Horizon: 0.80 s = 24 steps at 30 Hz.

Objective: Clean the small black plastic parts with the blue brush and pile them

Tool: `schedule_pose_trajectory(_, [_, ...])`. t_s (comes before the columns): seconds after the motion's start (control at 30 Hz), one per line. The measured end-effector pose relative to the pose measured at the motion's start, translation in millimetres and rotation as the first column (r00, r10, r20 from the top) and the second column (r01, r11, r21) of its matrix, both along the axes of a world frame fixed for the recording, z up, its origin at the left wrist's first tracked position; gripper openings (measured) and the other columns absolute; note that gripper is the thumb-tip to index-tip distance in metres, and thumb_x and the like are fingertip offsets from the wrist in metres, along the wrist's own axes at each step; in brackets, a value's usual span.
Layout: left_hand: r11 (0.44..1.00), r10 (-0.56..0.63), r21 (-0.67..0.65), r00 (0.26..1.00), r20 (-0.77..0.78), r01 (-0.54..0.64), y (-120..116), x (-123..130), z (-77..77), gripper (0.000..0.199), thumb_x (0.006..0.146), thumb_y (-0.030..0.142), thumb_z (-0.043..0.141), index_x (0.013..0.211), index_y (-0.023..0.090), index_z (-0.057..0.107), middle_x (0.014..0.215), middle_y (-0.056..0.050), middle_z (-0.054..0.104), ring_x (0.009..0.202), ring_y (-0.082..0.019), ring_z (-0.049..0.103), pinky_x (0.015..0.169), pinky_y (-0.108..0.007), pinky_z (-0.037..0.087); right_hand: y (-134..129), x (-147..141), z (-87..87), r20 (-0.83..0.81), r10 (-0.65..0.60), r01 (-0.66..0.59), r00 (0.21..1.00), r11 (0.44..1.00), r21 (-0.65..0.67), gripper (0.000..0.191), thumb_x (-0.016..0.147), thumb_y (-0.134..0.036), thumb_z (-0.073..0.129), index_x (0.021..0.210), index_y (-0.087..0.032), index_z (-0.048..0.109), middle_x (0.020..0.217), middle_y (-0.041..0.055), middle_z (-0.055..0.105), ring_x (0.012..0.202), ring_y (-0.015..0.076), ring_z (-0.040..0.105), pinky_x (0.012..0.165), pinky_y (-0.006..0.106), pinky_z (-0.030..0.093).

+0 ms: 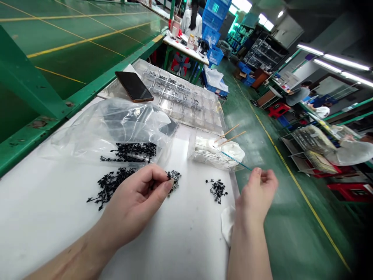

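Note:
My left hand point(140, 198) is closed in a pinch above the white tabletop point(186, 233); whatever is between its fingertips is hidden. Right by those fingertips lies a pile of small metal-and-black rings point(175, 179). Behind the hand is a heap of thin black plastic parts point(109, 184). My right hand point(259, 190) grips a thin blue stick point(236, 160) near the table's right edge. The stick's far end reaches into a clear box point(201, 155) holding white material point(233, 149) and wooden sticks point(230, 137). A smaller pile of black parts point(218, 190) lies between my hands.
A clear plastic bag point(116, 120) with more black parts lies at the back left. Beyond it are a phone point(134, 86) and a compartment tray point(186, 95). A green metal frame point(72, 109) borders the left. A white cloth point(227, 223) lies by my right forearm. People work farther off.

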<state>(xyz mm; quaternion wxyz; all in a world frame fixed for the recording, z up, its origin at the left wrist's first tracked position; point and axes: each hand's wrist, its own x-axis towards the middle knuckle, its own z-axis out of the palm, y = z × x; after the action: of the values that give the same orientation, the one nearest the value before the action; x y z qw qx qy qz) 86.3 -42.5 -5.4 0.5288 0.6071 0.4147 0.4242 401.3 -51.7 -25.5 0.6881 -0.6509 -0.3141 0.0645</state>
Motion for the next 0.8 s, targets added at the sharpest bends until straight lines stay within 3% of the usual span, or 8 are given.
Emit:
schedule_pose_trajectory(0.07, [1.0,0.013,-0.025,1.0,0.022,-0.012,-0.4,-0.2,1.2,0.017,0.107,0.034,0.063,0.093,0.024,0.061,0.087,0.001,0.056,0.076,-0.014,0.053,0.066,-0.024,0.045,-5.8,-24.4,6.7,0.247,-0.083,0.078,0.965,0.997,0.029,0.045,0.092,-0.038,0.082,0.131,-0.026,0.066,0.131,0.0076,0.064,0.11,0.0195,0.06,0.085,0.031,0.053])
schedule_pose_trajectory(0.13, [0.999,0.016,-0.045,0.999,0.039,-0.014,-0.6,0.3,3.3,0.017,0.107,0.033,0.064,0.093,0.024,0.062,0.088,0.001,0.057,0.077,-0.014,0.054,0.067,-0.024,0.045,-9.8,-50.7,10.0,0.445,0.133,-0.114,0.885,0.991,-0.068,0.024,0.095,-0.03,0.076,0.119,-0.026,0.074,0.114,0.0059,0.071,0.101,0.02,0.064,0.088,0.034,0.053])
schedule_pose_trajectory(0.17, [0.999,0.016,-0.051,0.999,0.047,-0.013,-0.6,0.8,4.6,0.017,0.107,0.032,0.064,0.092,0.023,0.062,0.088,0.001,0.058,0.078,-0.014,0.054,0.068,-0.025,0.046,-10.5,-62.6,9.7,0.5,0.312,-0.261,0.808,0.95,-0.172,0.016,0.096,-0.028,0.074,0.112,-0.025,0.076,0.105,0.0051,0.072,0.094,0.0199,0.065,0.086,0.034,0.053])
schedule_pose_trajectory(0.23, [0.998,0.011,-0.064,0.998,0.06,-0.007,-0.2,2.4,6.8,0.017,0.106,0.031,0.064,0.091,0.023,0.063,0.088,0.0,0.059,0.079,-0.015,0.055,0.069,-0.025,0.046,-8.7,-80.9,5.1,0.519,0.593,-0.453,0.616,0.805,-0.382,0.011,0.097,-0.026,0.07,0.105,-0.024,0.077,0.096,0.005,0.072,0.084,0.0204,0.066,0.079,0.035,0.054])
schedule_pose_trajectory(0.3, [0.997,0.001,-0.071,0.998,0.056,0.003,0.2,3.8,7.7,0.017,0.105,0.031,0.065,0.091,0.022,0.064,0.087,0.0,0.06,0.079,-0.015,0.056,0.069,-0.026,0.046,-4.0,-90.9,-3.1,0.495,0.698,-0.488,0.518,0.716,-0.499,0.015,0.097,-0.027,0.068,0.107,-0.023,0.078,0.098,0.0068,0.073,0.083,0.0224,0.067,0.077,0.038,0.055])
schedule_pose_trajectory(0.53, [0.997,-0.032,-0.068,0.999,0.012,0.033,-2.1,2.8,2.8,0.021,0.106,0.037,0.063,0.093,0.022,0.065,0.087,-0.001,0.059,0.077,-0.017,0.054,0.067,-0.03,0.043,9.3,-95.9,-22.3,0.448,0.747,-0.442,0.492,0.657,-0.611,0.016,0.099,-0.028,0.064,0.104,-0.025,0.079,0.093,0.0082,0.071,0.084,0.0259,0.068,0.077,0.041,0.052])
schedule_pose_trajectory(0.7, [0.997,-0.071,-0.023,0.996,-0.045,0.07,-1.8,4.1,2.6,0.02,0.107,0.037,0.061,0.095,0.022,0.066,0.088,-0.001,0.06,0.077,-0.017,0.055,0.067,-0.031,0.042,8.5,-96.6,-15.9,0.422,0.742,-0.473,0.521,0.662,-0.581,0.007,0.094,-0.026,0.068,0.089,-0.025,0.073,0.088,0.005,0.069,0.078,0.0221,0.064,0.072,0.037,0.05])
schedule_pose_trajectory(0.8, [0.994,-0.105,0.026,0.986,-0.126,0.109,-0.7,5.4,4.5,0.018,0.106,0.032,0.061,0.092,0.022,0.064,0.084,0.001,0.059,0.074,-0.016,0.053,0.066,-0.03,0.041,0.2,-95.5,-6.4,0.34,0.729,-0.53,0.594,0.673,-0.516,0.006,0.094,-0.023,0.069,0.088,-0.023,0.071,0.083,0.0025,0.07,0.074,0.0183,0.063,0.069,0.033,0.05])
